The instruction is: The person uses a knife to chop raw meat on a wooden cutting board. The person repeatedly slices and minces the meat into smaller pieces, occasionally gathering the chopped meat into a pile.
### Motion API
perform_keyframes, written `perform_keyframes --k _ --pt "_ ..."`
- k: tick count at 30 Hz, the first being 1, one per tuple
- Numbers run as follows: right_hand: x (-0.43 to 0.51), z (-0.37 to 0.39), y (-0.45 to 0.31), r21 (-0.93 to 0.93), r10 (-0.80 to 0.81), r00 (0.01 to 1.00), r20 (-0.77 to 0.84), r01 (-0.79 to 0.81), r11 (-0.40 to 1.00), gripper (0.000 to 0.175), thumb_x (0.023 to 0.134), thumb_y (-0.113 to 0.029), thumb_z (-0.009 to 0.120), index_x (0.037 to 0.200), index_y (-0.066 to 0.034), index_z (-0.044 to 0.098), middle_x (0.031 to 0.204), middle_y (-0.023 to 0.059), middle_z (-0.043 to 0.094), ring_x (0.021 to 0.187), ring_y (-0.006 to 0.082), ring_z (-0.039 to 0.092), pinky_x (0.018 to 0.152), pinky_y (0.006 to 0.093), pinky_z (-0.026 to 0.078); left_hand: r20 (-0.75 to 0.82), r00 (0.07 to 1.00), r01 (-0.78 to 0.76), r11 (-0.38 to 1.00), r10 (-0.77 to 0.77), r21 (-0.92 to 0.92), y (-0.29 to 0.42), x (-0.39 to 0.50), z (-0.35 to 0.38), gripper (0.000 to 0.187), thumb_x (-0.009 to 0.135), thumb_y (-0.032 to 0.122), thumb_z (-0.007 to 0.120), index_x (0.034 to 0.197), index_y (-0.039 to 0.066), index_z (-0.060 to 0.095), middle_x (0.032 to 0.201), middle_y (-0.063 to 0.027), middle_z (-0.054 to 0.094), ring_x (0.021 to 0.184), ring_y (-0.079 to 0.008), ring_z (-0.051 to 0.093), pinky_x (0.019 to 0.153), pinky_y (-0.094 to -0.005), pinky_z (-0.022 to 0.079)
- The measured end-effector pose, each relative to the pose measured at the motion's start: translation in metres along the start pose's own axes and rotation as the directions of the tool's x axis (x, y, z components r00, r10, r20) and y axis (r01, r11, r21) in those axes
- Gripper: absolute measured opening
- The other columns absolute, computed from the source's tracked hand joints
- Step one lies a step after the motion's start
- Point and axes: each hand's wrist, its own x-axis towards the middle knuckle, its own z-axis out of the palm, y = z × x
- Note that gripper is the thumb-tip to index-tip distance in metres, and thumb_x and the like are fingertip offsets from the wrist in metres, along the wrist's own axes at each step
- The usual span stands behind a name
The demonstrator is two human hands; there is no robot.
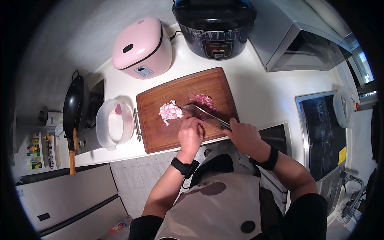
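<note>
My right hand (pixel 246 136) grips the handle of a broad-bladed kitchen knife (pixel 207 116), whose blade points up and left over a wooden cutting board (pixel 156 139). Beside the blade, my left hand (pixel 192 133) is curled down on the board, its fingertips on a small piece of pink meat (pixel 201 121) that they mostly hide. Chopped red meat (pixel 205 101) lies beyond the knife. A pile of pale, fatty pieces (pixel 170 112) sits to the left of the knife tip.
Left of the board stands a translucent plastic container (pixel 103 129) with a bit of meat inside. A pink rice cooker (pixel 141 45), a black electric cooker (pixel 214 33) and a microwave (pixel 300 45) line the back. A black wok (pixel 72 105) is at far left.
</note>
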Motion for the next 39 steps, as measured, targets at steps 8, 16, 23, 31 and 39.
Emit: perform_keyframes --k 8,16,23,31,39 --pt "0.017 0.004 0.010 0.077 -0.014 0.995 -0.097 0.021 0.997 0.035 0.093 -0.040 0.058 0.093 -0.0055 0.049 0.068 0.0196 0.063 0.068 0.0427 0.063 0.062 0.0531 0.049 0.013 1.000 0.019 1.000 -0.019 -0.014 -0.002 0.011 -0.001 0.010 0.067 -0.002 0.065 0.075 0.003 0.061 0.074 -0.0118 0.061 0.071 -0.0304 0.061 0.064 -0.0393 0.051" --pt "0.012 -0.001 0.026 0.094 0.022 0.991 -0.131 -0.010 0.995 0.037 0.093 -0.042 0.057 0.092 -0.0051 0.049 0.072 0.0221 0.063 0.071 0.0452 0.062 0.064 0.0545 0.048 -0.113 0.994 0.002 0.997 -0.011 -0.082 0.005 0.024 0.000 0.013 0.067 -0.003 0.065 0.077 0.003 0.059 0.079 -0.0117 0.060 0.077 -0.0328 0.059 0.068 -0.0410 0.049" --pt "0.006 -0.013 0.016 0.035 -0.001 0.989 -0.149 0.006 0.999 0.036 0.093 -0.040 0.056 0.091 -0.0051 0.049 0.069 0.0193 0.063 0.069 0.0414 0.063 0.061 0.0510 0.050 -0.034 0.999 0.014 0.985 -0.020 -0.172 0.002 0.005 -0.003 0.015 0.073 -0.001 0.067 0.088 -0.001 0.065 0.091 -0.0146 0.064 0.089 -0.0346 0.061 0.078 -0.0408 0.051" --pt "-0.012 -0.017 0.006 -0.217 -0.068 0.995 -0.073 0.050 0.975 0.030 0.093 -0.035 0.057 0.089 -0.0071 0.050 0.063 0.0115 0.062 0.059 0.0307 0.066 0.053 0.0402 0.053 0.009 1.000 -0.012 0.996 0.013 -0.091 -0.005 0.003 0.001 0.012 0.074 -0.001 0.066 0.087 -0.002 0.066 0.096 -0.0162 0.065 0.091 -0.0353 0.061 0.080 -0.0408 0.052" --pt "0.028 0.002 -0.019 0.021 -0.084 0.990 -0.114 0.087 0.996 0.035 0.092 -0.038 0.058 0.093 -0.0046 0.049 0.067 0.0158 0.064 0.065 0.0364 0.066 0.058 0.0467 0.052 0.028 1.000 -0.001 0.999 0.002 -0.037 0.001 0.006 0.001 0.010 0.075 0.000 0.065 0.084 -0.002 0.065 0.091 -0.0159 0.065 0.087 -0.0356 0.061 0.076 -0.0419 0.052"
